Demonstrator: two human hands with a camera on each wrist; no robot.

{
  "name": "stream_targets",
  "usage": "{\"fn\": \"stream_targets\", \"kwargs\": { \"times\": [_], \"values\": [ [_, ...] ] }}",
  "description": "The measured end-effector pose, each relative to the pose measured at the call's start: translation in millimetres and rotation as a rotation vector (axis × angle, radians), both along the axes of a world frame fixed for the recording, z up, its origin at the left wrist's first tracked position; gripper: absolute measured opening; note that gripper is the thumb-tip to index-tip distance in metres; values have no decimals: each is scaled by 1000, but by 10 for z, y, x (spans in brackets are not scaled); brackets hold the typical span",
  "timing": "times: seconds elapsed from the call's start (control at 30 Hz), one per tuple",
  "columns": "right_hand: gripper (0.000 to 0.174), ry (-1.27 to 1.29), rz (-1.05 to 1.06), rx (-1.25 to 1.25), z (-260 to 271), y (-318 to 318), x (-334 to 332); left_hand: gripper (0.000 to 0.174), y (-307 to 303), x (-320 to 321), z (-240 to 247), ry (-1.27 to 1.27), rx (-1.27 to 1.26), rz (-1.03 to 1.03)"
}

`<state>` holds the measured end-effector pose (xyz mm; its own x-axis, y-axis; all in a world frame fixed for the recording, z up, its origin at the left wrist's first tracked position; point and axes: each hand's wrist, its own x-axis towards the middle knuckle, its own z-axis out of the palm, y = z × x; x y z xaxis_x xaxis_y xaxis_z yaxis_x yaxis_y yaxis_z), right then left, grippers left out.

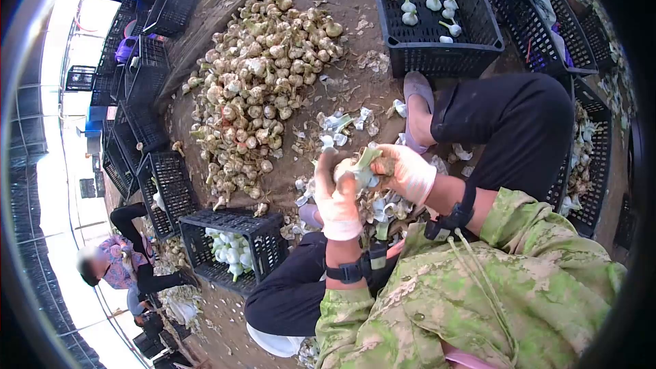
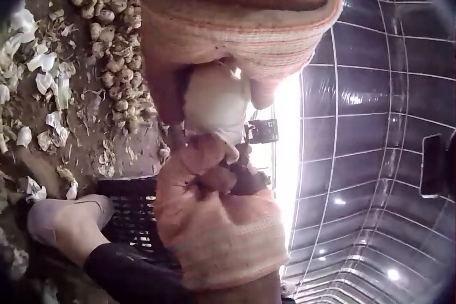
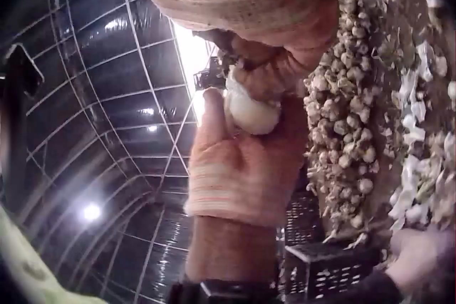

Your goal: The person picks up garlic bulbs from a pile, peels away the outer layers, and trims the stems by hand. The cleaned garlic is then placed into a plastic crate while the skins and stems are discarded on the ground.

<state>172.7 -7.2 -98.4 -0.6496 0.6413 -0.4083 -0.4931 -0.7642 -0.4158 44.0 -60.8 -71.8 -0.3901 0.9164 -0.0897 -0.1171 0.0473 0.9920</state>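
Observation:
In front of my body, my gloved left hand (image 1: 338, 198) holds a garlic bulb (image 1: 359, 169), its fingers and thumb round the pale white head. A green stalk (image 1: 369, 157) stands out from the bulb toward the other hand. My gloved right hand (image 1: 408, 172) has its fingers curled in against the bulb, pinching its outer skin. Up close in the left wrist view the bulb (image 2: 217, 101) looks smooth and white between both gloves. Seen from the right wrist, a loosened strip of skin (image 3: 236, 83) lies at the right fingertips.
A large heap of unpeeled garlic (image 1: 260, 82) covers the ground ahead. One black crate (image 1: 444, 55) holds several cleaned bulbs; another crate (image 1: 263, 222) has white bulbs inside. Peeled skins (image 1: 342, 121) litter the floor by my feet. Another person (image 1: 123, 260) sits at the far left.

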Motion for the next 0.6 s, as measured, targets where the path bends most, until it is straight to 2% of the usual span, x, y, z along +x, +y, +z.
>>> {"fn": "stream_targets", "kwargs": {
  "times": [0.03, 0.1, 0.17, 0.2, 0.23, 0.3, 0.33, 0.37, 0.43, 0.47, 0.5, 0.57, 0.6],
  "values": [
    [21, 46, -22, -33, -38, -43, -39, 60, -23, 45, -16, 8, 95, 52],
    [18, -1, -30, -49, -26, -101, -100, 60, -55, 220, 2, 266, 66, 262],
    [15, -147, 55, 12, -42, -190, -134, 41, -43, 177, -48, 131, -117, 421],
    [13, -184, 57, 60, -75, -230, -162, 25, -18, 121, -57, 55, -135, 472],
    [13, -184, 63, 62, -142, -204, -174, 25, -34, 70, -46, 54, -134, 478],
    [14, -60, -46, -25, -260, -22, -151, 23, -48, 3, -32, -159, -63, 380],
    [16, 0, -144, -86, -234, 70, -117, 22, -20, 18, 77, -228, -55, 402],
    [16, -130, -251, -263, -247, 223, -82, 28, -54, -89, 94, -213, -43, 383],
    [19, -262, -252, -196, -417, 368, 77, 38, -169, -274, 201, -314, -11, 389],
    [30, -553, 154, 211, -430, 401, 31, 44, -195, -350, 269, -300, 4, 327],
    [57, -830, 627, 493, -408, 351, 82, 40, -222, -323, 323, -273, 18, 318],
    [75, -777, 688, 811, -18, 185, 69, 45, -256, -282, 168, 16, 156, 266],
    [79, -569, 585, 718, 32, 111, 37, 50, -248, -249, 108, 172, 140, 218]
  ]
}}
